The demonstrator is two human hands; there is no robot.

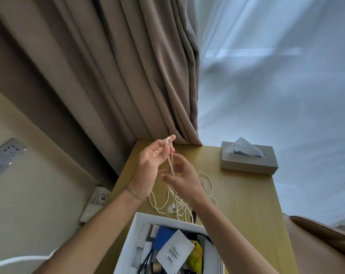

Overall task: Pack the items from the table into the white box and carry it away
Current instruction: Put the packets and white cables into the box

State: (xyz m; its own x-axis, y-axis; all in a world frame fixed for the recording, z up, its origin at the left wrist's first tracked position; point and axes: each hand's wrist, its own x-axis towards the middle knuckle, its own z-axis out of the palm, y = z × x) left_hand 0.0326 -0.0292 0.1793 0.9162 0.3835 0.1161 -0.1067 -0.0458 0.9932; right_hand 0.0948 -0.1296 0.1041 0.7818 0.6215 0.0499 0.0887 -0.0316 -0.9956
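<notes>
Here, two hands [153,165] [182,179], one cable [170,163].

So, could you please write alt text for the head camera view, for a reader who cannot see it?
Two bare hands, the left hand and the right hand, hold a loop of white cable above a wooden table, the rest lying tangled on the tabletop. An open white box with packed items sits nearest the camera, a grey tissue box farther back by curtains.

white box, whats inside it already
Inside the white box: a white paper packet on top, a blue item, a yellow packet and dark cables. Whatever lies beneath these is covered.
</notes>
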